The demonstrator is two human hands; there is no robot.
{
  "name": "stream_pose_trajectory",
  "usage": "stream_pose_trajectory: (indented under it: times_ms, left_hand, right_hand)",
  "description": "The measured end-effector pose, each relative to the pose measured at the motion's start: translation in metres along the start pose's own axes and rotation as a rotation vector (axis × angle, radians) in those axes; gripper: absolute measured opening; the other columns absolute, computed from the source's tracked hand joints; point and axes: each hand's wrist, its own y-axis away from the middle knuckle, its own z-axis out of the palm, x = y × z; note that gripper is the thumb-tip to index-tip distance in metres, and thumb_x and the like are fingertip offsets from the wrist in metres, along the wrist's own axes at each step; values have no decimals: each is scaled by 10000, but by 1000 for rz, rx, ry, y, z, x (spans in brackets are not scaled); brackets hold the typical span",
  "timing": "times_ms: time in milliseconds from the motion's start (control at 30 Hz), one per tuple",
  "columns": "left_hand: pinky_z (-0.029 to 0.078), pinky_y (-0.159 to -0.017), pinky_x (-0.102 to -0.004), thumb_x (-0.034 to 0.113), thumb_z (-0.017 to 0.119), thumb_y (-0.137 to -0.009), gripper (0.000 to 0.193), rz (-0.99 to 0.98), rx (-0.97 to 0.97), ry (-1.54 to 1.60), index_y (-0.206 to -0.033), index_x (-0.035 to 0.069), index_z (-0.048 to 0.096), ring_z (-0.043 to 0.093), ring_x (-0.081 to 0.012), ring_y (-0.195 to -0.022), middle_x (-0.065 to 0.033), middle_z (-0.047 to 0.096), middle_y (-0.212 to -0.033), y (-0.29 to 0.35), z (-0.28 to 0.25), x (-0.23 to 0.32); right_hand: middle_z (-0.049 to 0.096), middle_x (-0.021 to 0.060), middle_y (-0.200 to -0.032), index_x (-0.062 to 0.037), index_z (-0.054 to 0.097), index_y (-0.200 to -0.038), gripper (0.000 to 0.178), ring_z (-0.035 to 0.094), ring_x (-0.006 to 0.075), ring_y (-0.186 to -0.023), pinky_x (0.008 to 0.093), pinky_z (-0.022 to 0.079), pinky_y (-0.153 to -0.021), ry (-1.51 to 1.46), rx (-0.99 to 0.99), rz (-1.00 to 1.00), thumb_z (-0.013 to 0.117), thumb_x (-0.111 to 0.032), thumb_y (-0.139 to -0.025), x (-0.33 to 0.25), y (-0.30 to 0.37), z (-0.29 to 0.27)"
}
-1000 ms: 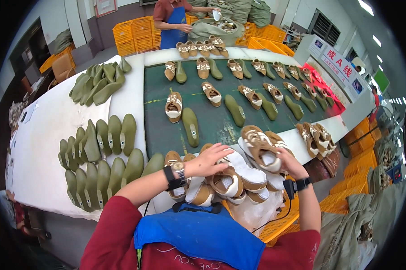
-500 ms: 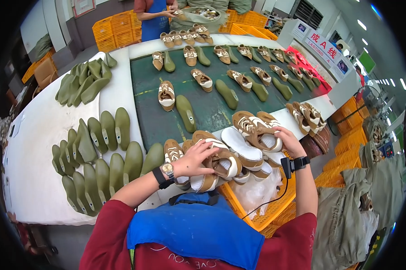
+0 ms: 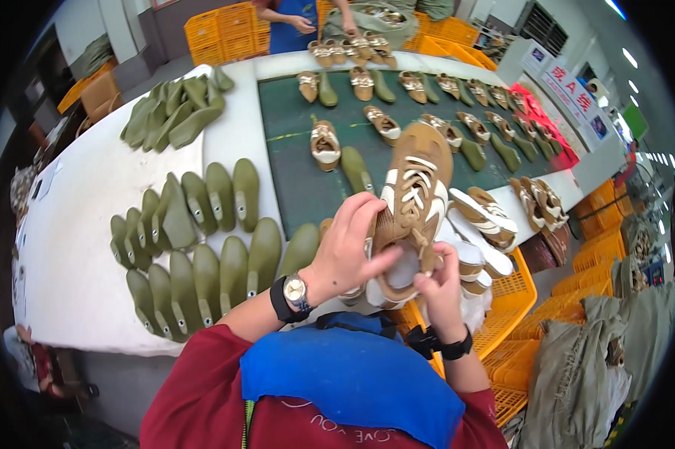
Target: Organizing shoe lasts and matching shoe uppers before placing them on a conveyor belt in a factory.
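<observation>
the left hand (image 3: pixel 346 251), its thumb blurred, partly hides the brown shoe (image 3: pixel 414 176).

Orange crates (image 3: pixel 221 36) stand stacked at back; brown chair (image 3: pixel 100 96) far left; grey-green sackcloth (image 3: pixel 566 374) lower right; ceiling lights (image 3: pixel 629 57) upper right.

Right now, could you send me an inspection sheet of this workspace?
Surface: white tabletop beside a flat dark-green panel.
Job's things: brown-and-white suede-look lace-up shoe, held toe away from the wearer; olive-green foot-shaped lasts in rows at left.
Clutter: loose brown-and-white shoes at the near table edge; orange slatted plastic crate below it.
Left grip: fingers along the held shoe's left side, thumb over its opening.
Right grip: pinching near its tongue.
Cables: nothing clearly seen.
Surroundings: co-worker in blue apron across the table; grey-green cloth sacks at right.
</observation>
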Motion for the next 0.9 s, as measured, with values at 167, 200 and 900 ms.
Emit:
stream_pose_trajectory:
  times_ms: [167,200,900]
  left_hand:
    - [497,-684,-359,40,687,-710,319,24,29,-264,-1015,-1,601,595,-304,-779,-137,609,-886,22,-31,-17]
    - [496,-668,-354,46,683,-714,304,19,-5,-294,-1005,5,608,595,-298,-774,-130,610,-876,30,-31,-20]
    - [462,-569,-273,53,590,-853,111,-338,107,1,-894,-24,658,607,-177,-645,-110,634,-738,41,-38,-28]
  right_hand:
    - [536,106,-1087,-51,414,-1216,592,541,212,-963,323,450,-817,667,52,-260,713,-43,-706,1,-19,45]
    - [542,113,-1067,-49,465,-1202,595,548,249,-946,343,454,-806,1089,183,-643,745,-71,-677,-6,-25,55]
    - [418,89,-810,-61,593,-725,112,453,254,-759,338,397,-665,766,-289,-566,589,26,-656,23,-33,63]
